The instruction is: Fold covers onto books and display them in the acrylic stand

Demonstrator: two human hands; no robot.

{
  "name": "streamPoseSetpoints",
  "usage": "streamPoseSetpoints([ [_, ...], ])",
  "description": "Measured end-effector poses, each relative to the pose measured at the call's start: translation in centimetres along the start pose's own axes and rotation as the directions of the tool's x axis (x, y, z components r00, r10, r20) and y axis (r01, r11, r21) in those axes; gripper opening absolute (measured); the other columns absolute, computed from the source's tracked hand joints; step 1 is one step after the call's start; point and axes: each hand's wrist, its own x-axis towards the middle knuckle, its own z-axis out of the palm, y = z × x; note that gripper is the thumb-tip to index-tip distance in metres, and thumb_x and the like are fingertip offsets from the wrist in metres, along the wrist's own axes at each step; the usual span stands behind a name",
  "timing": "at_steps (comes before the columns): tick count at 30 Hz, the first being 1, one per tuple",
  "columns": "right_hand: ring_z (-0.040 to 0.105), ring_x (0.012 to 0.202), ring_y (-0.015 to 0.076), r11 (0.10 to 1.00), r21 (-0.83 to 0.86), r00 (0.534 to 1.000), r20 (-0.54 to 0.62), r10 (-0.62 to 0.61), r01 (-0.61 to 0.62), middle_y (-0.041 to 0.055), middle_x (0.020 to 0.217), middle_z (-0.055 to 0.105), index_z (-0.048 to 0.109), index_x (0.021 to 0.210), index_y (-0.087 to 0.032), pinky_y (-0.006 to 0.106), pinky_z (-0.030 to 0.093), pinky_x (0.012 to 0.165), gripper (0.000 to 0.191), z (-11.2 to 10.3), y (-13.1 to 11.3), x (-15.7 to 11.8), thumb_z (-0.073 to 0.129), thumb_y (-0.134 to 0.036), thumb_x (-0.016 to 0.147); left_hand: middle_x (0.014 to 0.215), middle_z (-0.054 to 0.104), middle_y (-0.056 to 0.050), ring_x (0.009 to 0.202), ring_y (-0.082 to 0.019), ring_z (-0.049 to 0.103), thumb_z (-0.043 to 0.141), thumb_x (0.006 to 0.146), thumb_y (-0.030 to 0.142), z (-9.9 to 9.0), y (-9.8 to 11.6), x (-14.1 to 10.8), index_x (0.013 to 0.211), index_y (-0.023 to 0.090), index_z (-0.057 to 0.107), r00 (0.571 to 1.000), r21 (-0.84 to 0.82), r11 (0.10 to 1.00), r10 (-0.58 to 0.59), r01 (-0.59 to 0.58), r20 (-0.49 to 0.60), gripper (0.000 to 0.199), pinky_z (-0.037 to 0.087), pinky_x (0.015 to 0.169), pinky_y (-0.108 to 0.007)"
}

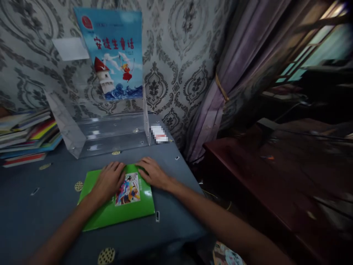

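A green book (135,209) with a colourful picture on its cover lies flat and slightly turned on the dark table (176,206). My left hand (110,178) rests on the upper middle of the cover, its fingers stretched out toward the far edge and covering part of the picture. At the book's far right corner lies my right hand (153,172), fingers extended and thumb apart from them over the cover. Neither hand lifts the book. Behind them, a clear plastic stand (110,136) sits against the wall.
Left of the stand is a pile of books (30,132). A blue poster-like sheet with red Chinese characters (116,55) stands upright behind it, near a white paper (71,49). A blurred-out card (159,134) lies right of the stand. Beyond the table's right edge are a tied curtain (212,99) and dark red furniture (248,176).
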Motion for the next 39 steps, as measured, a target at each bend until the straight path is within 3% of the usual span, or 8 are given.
streamPoseSetpoints([
  [9,0.063,0.107,0.0228,0.998,-0.019,0.997,-0.055,0.054,-0.056,0.0111,0.108,0.072,0.070,0.120,-0.014,0.040,0.051,0.100,0.030,-0.4,1.5,0.3,0.061,-0.012,0.092,0.113,0.070,-0.013,0.108,-0.027,0.062,0.038,0.102,0.022,-1.1,3.6,0.9,0.112,0.017,0.064,0.998,0.104,0.993,-0.063,0.059,0.031,0.029,0.048,0.092,-0.042],
  [14,0.065,0.108,0.0250,0.994,0.012,0.990,-0.091,0.108,-0.108,0.0139,0.112,0.073,0.070,0.119,-0.014,0.043,0.051,0.099,0.030,-0.6,3.2,0.4,0.054,-0.009,0.094,0.120,0.068,-0.015,0.115,-0.030,0.061,0.037,0.102,0.019,-1.0,5.0,1.7,0.120,0.016,0.062,0.998,0.086,0.995,-0.045,0.041,0.050,0.031,0.044,0.101,-0.050],
  [17,0.065,0.106,0.0253,0.994,0.031,0.991,-0.085,0.106,-0.104,0.0134,0.111,0.073,0.070,0.119,-0.014,0.043,0.051,0.098,0.030,-0.7,3.5,0.3,0.054,-0.010,0.094,0.135,0.064,-0.015,0.127,-0.028,0.057,0.039,0.102,0.017,-0.6,5.5,1.5,0.129,0.017,0.060,0.996,0.038,0.996,0.083,-0.084,0.041,0.034,0.037,0.112,-0.052],
  [20,0.064,0.102,0.0245,0.999,0.018,0.995,-0.079,0.052,-0.051,0.0113,0.104,0.072,0.071,0.117,-0.016,0.042,0.051,0.096,0.027,-0.6,3.3,0.1,0.054,-0.012,0.095,0.142,0.061,-0.017,0.135,-0.026,0.054,0.041,0.101,0.014,-0.2,5.7,1.0,0.136,0.012,0.056,0.971,-0.012,0.971,0.239,-0.239,0.024,0.038,0.038,0.113,-0.046],
  [26,0.061,0.093,0.0241,1.000,-0.012,0.999,-0.046,0.020,-0.020,0.0097,0.096,0.068,0.072,0.114,-0.017,0.039,0.051,0.087,0.025,-0.8,2.9,-0.1,0.052,-0.017,0.098,0.143,0.061,-0.017,0.136,-0.026,0.054,0.041,0.101,0.014,0.3,5.4,0.9,0.138,0.009,0.053,0.958,-0.011,0.959,0.283,-0.283,0.051,0.040,0.040,0.113,-0.043],
  [31,0.060,0.093,0.0252,1.000,-0.029,1.000,-0.023,0.009,-0.010,0.0107,0.096,0.067,0.070,0.116,-0.016,0.042,0.051,0.089,0.027,-1.2,2.7,-0.1,0.049,-0.020,0.100,0.146,0.059,-0.018,0.141,-0.025,0.051,0.031,0.108,0.024,0.8,4.7,0.8,0.144,0.009,0.049,0.954,-0.052,0.954,0.297,-0.296,0.027,0.043,0.037,0.116,-0.043],
  [36,0.062,0.096,0.0261,0.998,-0.058,0.999,0.019,0.030,-0.029,0.0119,0.099,0.069,0.070,0.118,-0.014,0.043,0.050,0.093,0.029,-1.5,2.3,0.0,0.048,-0.021,0.100,0.158,0.047,-0.016,0.150,-0.030,0.039,0.035,0.104,0.058,0.2,4.0,-0.5,0.150,0.015,0.045,0.947,-0.085,0.947,0.315,-0.309,0.059,0.063,0.031,0.121,-0.051],
  [39,0.063,0.098,0.0265,0.990,-0.119,0.995,0.065,0.078,-0.070,0.0126,0.101,0.071,0.071,0.118,-0.013,0.042,0.050,0.094,0.029,-2.0,1.8,0.3,0.050,-0.021,0.099,0.160,0.046,-0.014,0.151,-0.032,0.037,0.034,0.103,0.062,-0.2,4.0,-1.8,0.153,0.020,0.041,0.957,-0.065,0.960,0.277,-0.272,0.088,0.066,0.032,0.119,-0.053],
])
